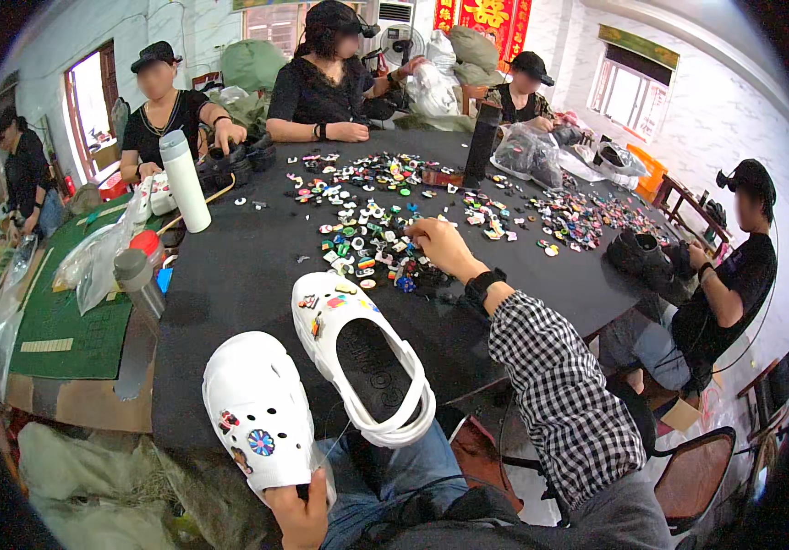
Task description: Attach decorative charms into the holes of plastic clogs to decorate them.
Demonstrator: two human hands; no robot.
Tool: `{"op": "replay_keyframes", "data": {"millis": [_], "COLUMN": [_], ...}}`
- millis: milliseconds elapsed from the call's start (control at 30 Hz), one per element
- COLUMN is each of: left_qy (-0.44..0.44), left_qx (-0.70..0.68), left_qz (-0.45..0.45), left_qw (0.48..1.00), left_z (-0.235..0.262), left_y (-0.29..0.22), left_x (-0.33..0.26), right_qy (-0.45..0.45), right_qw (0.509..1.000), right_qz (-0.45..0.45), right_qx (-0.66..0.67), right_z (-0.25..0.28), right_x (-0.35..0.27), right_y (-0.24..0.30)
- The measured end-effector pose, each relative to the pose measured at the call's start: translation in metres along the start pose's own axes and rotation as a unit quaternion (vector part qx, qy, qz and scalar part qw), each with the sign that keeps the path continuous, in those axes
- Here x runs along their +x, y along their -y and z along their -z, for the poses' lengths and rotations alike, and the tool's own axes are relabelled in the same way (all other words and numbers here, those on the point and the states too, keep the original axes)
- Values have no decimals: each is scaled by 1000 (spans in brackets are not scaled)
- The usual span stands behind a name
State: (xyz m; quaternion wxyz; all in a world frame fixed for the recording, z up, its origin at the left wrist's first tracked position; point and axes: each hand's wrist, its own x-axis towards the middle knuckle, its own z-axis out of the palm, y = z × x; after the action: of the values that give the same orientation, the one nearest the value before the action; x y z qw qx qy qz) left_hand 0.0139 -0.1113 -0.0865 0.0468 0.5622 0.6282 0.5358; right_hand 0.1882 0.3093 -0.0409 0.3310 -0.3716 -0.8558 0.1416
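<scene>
My left hand [299,515] grips a white clog [257,403] at its lower end, over my lap at the table's edge. That clog carries a few charms, among them a blue-pink flower-like disc [262,443], and several of its holes are bare. Beside it on the table lies the other white clog [321,302], with several colourful charms on its toe and its strap toward me. My right hand [445,247] reaches past it into a pile of small shoe charms [358,240], fingertips bent down and together among them. Whatever they pinch is too small to make out.
More charms [578,215] spread across the black table [230,275]. A white bottle [186,181] and a grey bottle with a red-lidded container [145,246] stand at the left by a green mat [74,321]. A black box [482,142] stands at the back. Several people sit around.
</scene>
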Motion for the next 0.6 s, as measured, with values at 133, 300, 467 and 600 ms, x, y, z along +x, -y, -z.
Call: {"op": "replay_keyframes", "data": {"millis": [133, 300, 467, 600], "left_qy": [-28, -5, 8, -10], "left_qx": [17, -9, 32, 32], "left_qz": [-38, -2, 57, 35], "left_qw": [999, 1000, 998, 999], "left_z": [-1, 3, 2, 2], "left_y": [2, -7, 8, -6], "left_x": [-1, 0, -16, -2], "right_qy": [35, 78, 37, 44], "right_qw": [997, 984, 989, 989], "right_qz": [1, 35, 68, 54], "right_qx": [-75, -157, -127, -130], "right_z": [-8, -8, -13, -3], "right_x": [-1, -1, -1, -5], "right_y": [-5, 1, -2, 1]}}
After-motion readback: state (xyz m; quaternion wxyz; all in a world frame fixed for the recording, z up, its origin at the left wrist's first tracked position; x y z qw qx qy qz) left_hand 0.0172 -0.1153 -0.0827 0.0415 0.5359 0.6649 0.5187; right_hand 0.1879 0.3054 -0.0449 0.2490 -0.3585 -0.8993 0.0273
